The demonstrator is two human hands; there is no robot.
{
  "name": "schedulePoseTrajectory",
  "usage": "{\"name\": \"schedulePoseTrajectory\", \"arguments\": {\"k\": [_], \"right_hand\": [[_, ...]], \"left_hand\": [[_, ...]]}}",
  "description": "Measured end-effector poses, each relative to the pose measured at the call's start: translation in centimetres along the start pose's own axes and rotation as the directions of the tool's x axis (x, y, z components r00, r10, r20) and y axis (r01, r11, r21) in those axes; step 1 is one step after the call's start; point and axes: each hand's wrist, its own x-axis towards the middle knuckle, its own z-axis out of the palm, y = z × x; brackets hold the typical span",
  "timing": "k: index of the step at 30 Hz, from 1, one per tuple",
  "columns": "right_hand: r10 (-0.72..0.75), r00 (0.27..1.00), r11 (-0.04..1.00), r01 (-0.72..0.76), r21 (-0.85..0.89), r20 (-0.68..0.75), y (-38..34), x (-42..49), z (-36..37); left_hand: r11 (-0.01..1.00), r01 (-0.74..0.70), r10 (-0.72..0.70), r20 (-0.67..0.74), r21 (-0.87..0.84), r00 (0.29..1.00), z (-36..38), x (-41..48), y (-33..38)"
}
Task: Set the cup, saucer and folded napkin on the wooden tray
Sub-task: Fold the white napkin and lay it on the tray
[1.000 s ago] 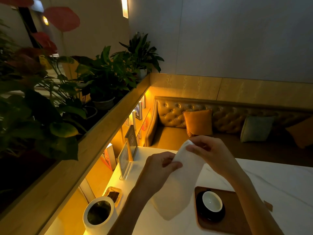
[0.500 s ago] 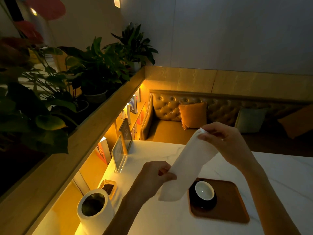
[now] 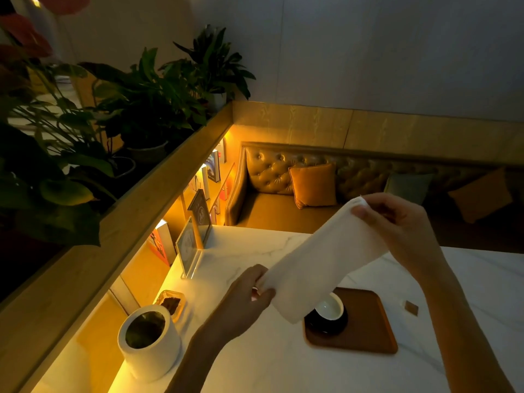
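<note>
Pinched the lower end of the white napkin (image 3: 314, 265) between the curled fingers and thumb of the left hand (image 3: 243, 302) at lower centre, gripped its upper end in the curled fingers of the right hand (image 3: 397, 222) at centre right, and held the cloth slantwise in the air above the marble counter (image 3: 255, 364). Saw the white cup (image 3: 329, 307) on its dark saucer (image 3: 326, 324) at the left end of the wooden tray (image 3: 368, 327), lower right of centre, just under the napkin's lower end. Noted a white cylindrical pot (image 3: 149, 338) at lower left and a small dish (image 3: 170, 303) just behind it.
</note>
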Motion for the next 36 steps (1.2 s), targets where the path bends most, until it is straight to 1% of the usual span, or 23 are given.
{"name": "schedulePoseTrajectory", "arguments": {"k": [4, 7, 9, 11, 12, 14, 15, 16, 18, 19, 20, 23, 25, 26, 28, 30, 32, 34, 36], "right_hand": [[0.04, 0.997, 0.998, -0.044, -0.051, -0.071, 1.2, -0.8, -1.0], [0.075, 0.994, 0.994, -0.081, -0.079, -0.08, 2.1, -1.4, -1.2], [0.081, 0.992, 0.992, -0.089, -0.09, -0.092, 2.5, -1.8, -1.2], [0.074, 0.989, 0.993, -0.085, -0.081, -0.13, 2.7, -2.0, -1.3], [0.068, 0.986, 0.994, -0.08, -0.072, -0.15, 2.6, -2.1, -1.3], [0.057, 0.982, 0.996, -0.068, -0.06, -0.178, 2.5, -2.1, -1.1], [0.047, 0.98, 0.996, -0.059, -0.06, -0.191, 2.4, -2.0, -0.9], [0.029, 0.978, 0.997, -0.044, -0.067, -0.206, 2.3, -2.0, -0.6], [-0.021, 0.969, 0.994, -0.006, -0.11, -0.247, 2.2, -1.9, -0.2], [-0.044, 0.963, 0.989, 0.005, -0.146, -0.265, 2.2, -1.9, 0.1], [-0.059, 0.958, 0.983, 0.007, -0.184, -0.28, 2.3, -2.0, 0.4], [-0.082, 0.938, 0.971, -0.001, -0.239, -0.337, 2.2, -2.2, 1.5], [-0.083, 0.919, 0.975, -0.005, -0.223, -0.386, 2.1, -2.2, 1.6], [-0.076, 0.908, 0.978, -0.014, -0.21, -0.413, 2.1, -2.1, 1.5], [-0.016, 0.88, 0.988, -0.06, -0.145, -0.474, 2.3, -1.8, 1.5], [0.067, 0.849, 0.993, -0.11, -0.052, -0.524, 2.2, -1.6, 2.3], [0.058, 0.857, 0.992, -0.109, -0.07, -0.511, 2.0, -1.4, 3.2], [0.037, 0.874, 0.988, -0.105, -0.114, -0.484, 2.3, -1.3, 2.8], [0.076, 0.876, 0.988, -0.132, -0.084, -0.476, 3.0, -0.9, 1.7]], "left_hand": [[1.0, -0.02, 0.019, -0.038, -0.017, 0.999, -1.5, 0.0, 0.6], [1.0, -0.009, 0.009, -0.006, 0.021, 1.0, -1.8, 0.0, 0.6], [1.0, -0.016, 0.016, -0.029, 0.004, 0.999, -1.6, 0.0, 0.6], [0.996, -0.015, 0.006, -0.102, -0.09, 0.995, -1.4, 0.1, 0.5], [0.985, -0.009, -0.014, -0.128, -0.174, 0.992, -1.3, 0.2, 0.4], [0.923, 0.025, -0.075, -0.116, -0.383, 0.99, -0.9, 0.4, 0.7], [0.891, 0.038, -0.099, -0.113, -0.453, 0.989, -0.7, 0.5, 0.9], [0.868, 0.032, -0.113, -0.134, -0.496, 0.984, -0.4, 0.6, 1.0], [0.845, -0.042, -0.114, -0.256, -0.534, 0.96, 0.0, 1.0, 1.6], [0.851, -0.093, -0.109, -0.348, -0.517, 0.931, 0.2, 1.3, 2.0], [0.867, -0.142, -0.102, -0.45, -0.477, 0.887, 0.4, 1.6, 2.5], [0.919, -0.253, -0.03, -0.695, -0.302, 0.719, 0.3, 2.4, 4.1], [0.941, -0.305, 0.08, -0.785, -0.143, 0.614, -0.2, 2.8, 4.6], [0.945, -0.316, 0.127, -0.8, -0.082, 0.587, -0.5, 3.0, 4.7], [0.953, -0.303, 0.162, -0.799, -0.026, 0.579, -0.8, 3.5, 5.1], [0.961, -0.276, 0.167, -0.782, -0.007, 0.6, -0.2, 4.1, 6.1], [0.963, -0.268, 0.182, -0.769, 0.015, 0.612, 0.2, 4.5, 7.2], [0.968, -0.245, 0.123, -0.773, -0.043, 0.622, -1.0, 5.1, 7.3], [0.974, -0.183, 0.017, -0.76, -0.135, 0.65, -2.6, 5.7, 6.9]]}}
